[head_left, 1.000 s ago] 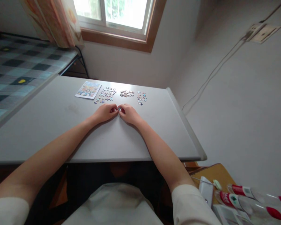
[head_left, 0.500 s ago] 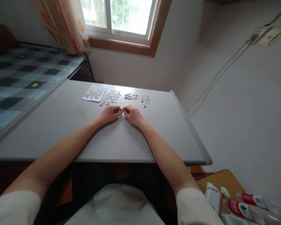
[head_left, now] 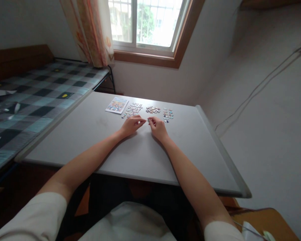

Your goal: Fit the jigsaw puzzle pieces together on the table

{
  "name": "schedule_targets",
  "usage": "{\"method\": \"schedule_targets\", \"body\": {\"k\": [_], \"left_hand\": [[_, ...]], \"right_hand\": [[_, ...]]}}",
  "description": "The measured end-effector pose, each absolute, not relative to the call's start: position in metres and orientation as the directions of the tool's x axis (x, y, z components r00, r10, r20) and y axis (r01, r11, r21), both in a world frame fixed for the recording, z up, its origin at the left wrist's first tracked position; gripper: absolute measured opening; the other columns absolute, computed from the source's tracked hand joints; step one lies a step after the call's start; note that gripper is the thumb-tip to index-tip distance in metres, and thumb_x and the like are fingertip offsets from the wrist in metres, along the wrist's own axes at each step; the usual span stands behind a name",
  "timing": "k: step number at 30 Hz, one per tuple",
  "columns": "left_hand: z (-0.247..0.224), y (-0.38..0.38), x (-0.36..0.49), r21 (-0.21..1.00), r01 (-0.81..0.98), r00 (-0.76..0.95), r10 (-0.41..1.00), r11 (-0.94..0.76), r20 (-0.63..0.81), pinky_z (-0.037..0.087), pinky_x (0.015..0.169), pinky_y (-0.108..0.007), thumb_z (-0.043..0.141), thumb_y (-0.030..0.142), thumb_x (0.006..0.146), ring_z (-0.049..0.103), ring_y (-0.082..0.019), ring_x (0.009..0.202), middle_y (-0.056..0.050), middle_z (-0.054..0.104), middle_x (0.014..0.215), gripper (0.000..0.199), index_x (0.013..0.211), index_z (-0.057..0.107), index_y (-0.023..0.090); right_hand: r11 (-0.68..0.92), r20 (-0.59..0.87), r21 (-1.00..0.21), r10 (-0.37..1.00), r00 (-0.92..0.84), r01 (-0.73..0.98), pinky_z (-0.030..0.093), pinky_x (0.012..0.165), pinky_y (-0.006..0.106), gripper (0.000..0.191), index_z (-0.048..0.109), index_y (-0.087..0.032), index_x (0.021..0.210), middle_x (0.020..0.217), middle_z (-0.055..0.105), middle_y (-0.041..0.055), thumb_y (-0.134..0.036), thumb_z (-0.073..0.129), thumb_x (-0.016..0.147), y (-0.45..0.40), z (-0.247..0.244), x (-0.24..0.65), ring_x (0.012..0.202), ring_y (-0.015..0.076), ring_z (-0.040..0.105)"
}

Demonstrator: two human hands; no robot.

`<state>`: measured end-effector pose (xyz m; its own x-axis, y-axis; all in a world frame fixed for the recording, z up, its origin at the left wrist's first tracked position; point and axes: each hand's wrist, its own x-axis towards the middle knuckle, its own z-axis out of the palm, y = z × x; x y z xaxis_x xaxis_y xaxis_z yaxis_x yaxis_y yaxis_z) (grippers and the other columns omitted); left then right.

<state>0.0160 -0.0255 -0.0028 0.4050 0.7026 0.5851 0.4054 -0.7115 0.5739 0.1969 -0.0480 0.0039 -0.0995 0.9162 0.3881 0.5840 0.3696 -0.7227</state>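
Between the thumb and fingers of my right hand [head_left: 158, 127] is a small puzzle piece [head_left: 148, 120]. My left hand [head_left: 132, 125] is just left of it, its fingers pinched together with their tips near the piece; what they hold, if anything, is too small to tell. Beyond my hands on the grey table [head_left: 140, 150] lie spread puzzle pieces [head_left: 133, 109], a denser pile [head_left: 153, 109] in the middle and a smaller group [head_left: 168, 114] at the right. A printed picture sheet [head_left: 117, 105] lies left of the pieces.
A bed with a checked cover [head_left: 47, 83] stands along the table's left side. A curtain [head_left: 92, 33] hangs by the window. At the lower right is a yellow-brown stool or chair [head_left: 273, 221] with white items on it.
The view has turned left, showing more of the bed and less at the lower right. My fingertips have drawn slightly apart, with the piece staying at my right hand.
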Motion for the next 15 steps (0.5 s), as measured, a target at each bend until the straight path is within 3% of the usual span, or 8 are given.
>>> {"method": "schedule_targets", "body": {"k": [4,15], "left_hand": [[-0.0016,-0.0287,0.0168,0.534,0.358,0.436,0.643,-0.766,0.63,0.042,0.06,-0.022,0.055,0.037,0.092,0.051,-0.009,0.059,-0.004,0.067,0.081,0.027,0.096,0.076,0.021],[0.0013,-0.0338,0.0167,0.535,0.381,0.477,0.656,-0.754,0.585,0.041,0.062,-0.024,0.052,0.042,0.093,0.051,-0.01,0.061,-0.004,0.065,0.08,0.031,0.097,0.075,0.022]], "right_hand": [[0.344,0.397,-0.73,0.917,-0.043,0.591,0.048,0.073,0.028,0.025,0.066,-0.017,0.098,0.084,0.069,0.0057,-0.029,0.047,0.088,-0.0474,0.0051,0.1984,0.071,0.0154,0.063],[0.34,0.411,-0.706,0.911,-0.032,0.621,0.047,0.072,0.028,0.026,0.066,-0.017,0.098,0.082,0.068,0.0055,-0.028,0.046,0.086,-0.0495,0.0075,0.1988,0.068,0.0153,0.059]]}}
